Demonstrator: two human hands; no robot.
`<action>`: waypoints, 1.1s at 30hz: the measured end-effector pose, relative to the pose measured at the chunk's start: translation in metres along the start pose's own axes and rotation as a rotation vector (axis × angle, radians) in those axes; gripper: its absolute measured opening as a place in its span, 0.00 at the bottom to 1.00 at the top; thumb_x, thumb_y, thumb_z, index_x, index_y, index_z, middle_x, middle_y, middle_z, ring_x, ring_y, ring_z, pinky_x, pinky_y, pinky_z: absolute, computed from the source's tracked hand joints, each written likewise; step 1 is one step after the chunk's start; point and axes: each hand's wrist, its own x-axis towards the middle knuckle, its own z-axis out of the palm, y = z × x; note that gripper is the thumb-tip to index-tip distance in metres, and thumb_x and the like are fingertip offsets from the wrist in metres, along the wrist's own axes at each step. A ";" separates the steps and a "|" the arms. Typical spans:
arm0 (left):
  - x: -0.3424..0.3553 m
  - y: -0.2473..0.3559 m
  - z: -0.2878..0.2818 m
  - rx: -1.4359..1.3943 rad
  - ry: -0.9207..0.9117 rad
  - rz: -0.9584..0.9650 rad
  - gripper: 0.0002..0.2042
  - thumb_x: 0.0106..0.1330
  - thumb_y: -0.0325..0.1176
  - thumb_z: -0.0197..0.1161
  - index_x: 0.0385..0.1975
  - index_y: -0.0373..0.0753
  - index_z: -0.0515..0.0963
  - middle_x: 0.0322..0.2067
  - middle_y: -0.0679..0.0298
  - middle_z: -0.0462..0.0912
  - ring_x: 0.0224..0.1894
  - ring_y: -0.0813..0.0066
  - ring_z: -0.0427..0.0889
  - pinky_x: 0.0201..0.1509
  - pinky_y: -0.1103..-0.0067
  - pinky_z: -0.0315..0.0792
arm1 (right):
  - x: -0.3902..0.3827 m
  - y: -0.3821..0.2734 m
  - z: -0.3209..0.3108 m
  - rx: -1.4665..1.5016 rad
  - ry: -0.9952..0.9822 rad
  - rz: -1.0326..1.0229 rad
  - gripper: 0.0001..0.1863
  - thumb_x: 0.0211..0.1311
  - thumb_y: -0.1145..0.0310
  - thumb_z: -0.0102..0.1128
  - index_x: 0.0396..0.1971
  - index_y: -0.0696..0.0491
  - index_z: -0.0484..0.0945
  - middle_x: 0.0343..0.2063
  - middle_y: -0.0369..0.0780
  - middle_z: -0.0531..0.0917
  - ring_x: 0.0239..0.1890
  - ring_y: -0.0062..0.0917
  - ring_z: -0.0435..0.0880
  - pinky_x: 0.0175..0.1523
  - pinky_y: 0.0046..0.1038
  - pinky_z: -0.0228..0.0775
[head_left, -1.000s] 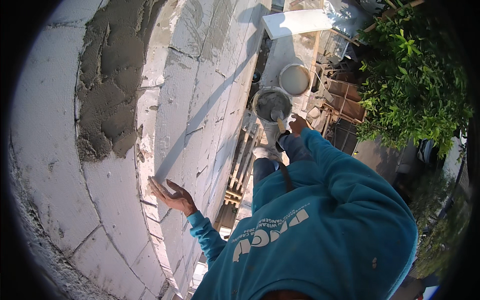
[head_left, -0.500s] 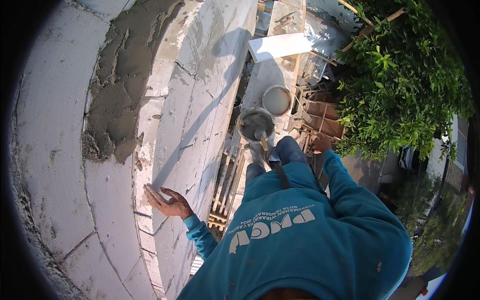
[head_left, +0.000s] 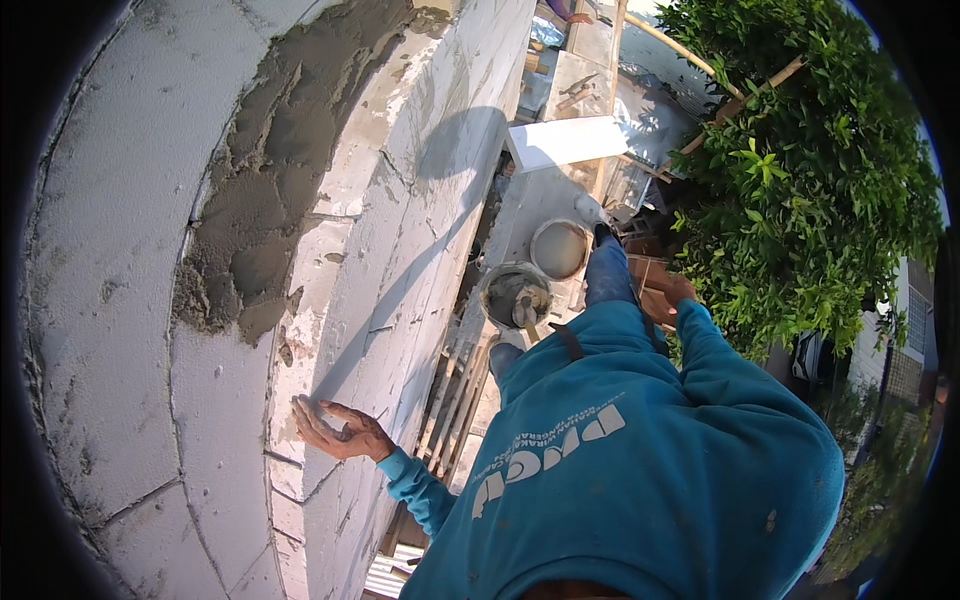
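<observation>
Head view, looking down the wall (head_left: 420,230) of pale blocks from above. I log the left hand (head_left: 335,432) flat against the wall's upper edge, palm up, fingers spread and released, grasping nothing; fingertips touch the block face. A patch of wet grey mortar (head_left: 270,200) covers the top course, well apart from that hand, further along the wall.

Right hand (head_left: 668,297) is down by the right knee, beside the green bush (head_left: 800,180). I cannot tell whether its fingers are clenched or loose; too small and partly hidden by the teal sleeve (head_left: 735,375).

Below, on the scaffold planks: a bucket (head_left: 515,296) with grey mix and a tool in it, touching a second, paler bucket (head_left: 559,249). A white block (head_left: 568,142) lies beyond them.
</observation>
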 end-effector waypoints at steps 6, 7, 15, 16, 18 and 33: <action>0.000 -0.001 0.024 0.101 0.140 -0.031 0.11 0.71 0.31 0.54 0.46 0.34 0.79 0.46 0.57 0.82 0.50 0.61 0.80 0.64 0.59 0.67 | 0.093 -0.006 -0.074 -0.299 0.155 -0.119 0.28 0.60 0.63 0.55 0.61 0.54 0.68 0.55 0.48 0.76 0.46 0.42 0.83 0.41 0.35 0.84; 0.001 0.002 0.028 0.101 0.172 -0.075 0.11 0.71 0.31 0.54 0.47 0.33 0.78 0.47 0.56 0.82 0.50 0.61 0.80 0.64 0.58 0.68 | 0.123 -0.026 -0.083 -0.252 0.098 -0.105 0.28 0.60 0.63 0.55 0.61 0.54 0.68 0.55 0.49 0.76 0.48 0.42 0.82 0.43 0.36 0.83; 0.015 0.070 0.084 0.816 -0.066 -0.362 0.22 0.76 0.45 0.38 0.54 0.37 0.74 0.50 0.54 0.78 0.52 0.59 0.78 0.56 0.65 0.72 | 0.384 -0.300 -0.044 -0.060 0.060 -0.474 0.18 0.57 0.61 0.59 0.47 0.51 0.79 0.45 0.50 0.82 0.49 0.44 0.81 0.55 0.40 0.72; 0.015 0.076 0.096 0.720 -0.064 -0.189 0.22 0.77 0.43 0.37 0.54 0.37 0.74 0.50 0.54 0.78 0.53 0.59 0.77 0.57 0.64 0.71 | 0.415 -0.331 -0.027 0.000 0.076 -0.411 0.18 0.55 0.58 0.58 0.45 0.48 0.79 0.42 0.47 0.83 0.47 0.43 0.81 0.54 0.38 0.72; 0.002 0.093 0.127 0.765 -0.186 0.003 0.22 0.76 0.43 0.37 0.54 0.37 0.74 0.50 0.54 0.78 0.54 0.59 0.77 0.57 0.64 0.70 | 0.478 -0.381 -0.006 0.101 0.030 -0.404 0.18 0.57 0.54 0.57 0.43 0.48 0.79 0.42 0.46 0.84 0.47 0.42 0.81 0.53 0.38 0.73; -0.094 0.244 0.344 0.851 -0.589 0.195 0.20 0.75 0.41 0.41 0.55 0.37 0.74 0.52 0.55 0.77 0.56 0.59 0.75 0.61 0.62 0.66 | 0.845 -0.553 0.103 0.523 0.069 -0.184 0.21 0.60 0.50 0.55 0.45 0.48 0.82 0.42 0.43 0.85 0.48 0.35 0.82 0.56 0.33 0.71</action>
